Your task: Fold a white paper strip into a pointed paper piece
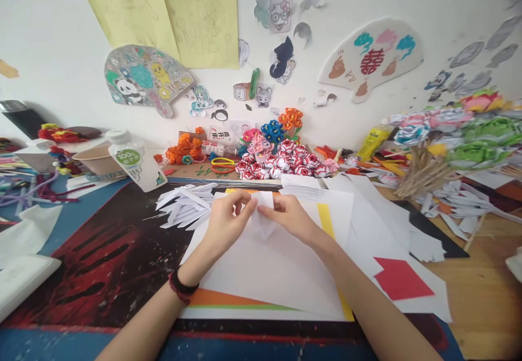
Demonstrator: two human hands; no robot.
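Observation:
Between my two hands is a small piece of white folded paper [263, 221], its lower end coming to a point. My left hand [233, 217] pinches its left edge between thumb and fingers. On the other edge, my right hand [290, 215] grips the paper the same way, thumb in front and fingers behind. Both hands are just above a large white sheet [261, 274], which lies over orange and yellow sheets. Left of my left hand spreads a heap of folded white paper pieces [183, 206]. Behind the hands sits a stack of white paper [300, 186].
A white bottle [136, 160] stands at the back left. Red-and-white paper flowers [281, 162] line the back by the wall. A bunch of flowers on sticks [428, 170] lies at right, near a red paper piece [402, 278]. A black mat [122, 263] covers the table.

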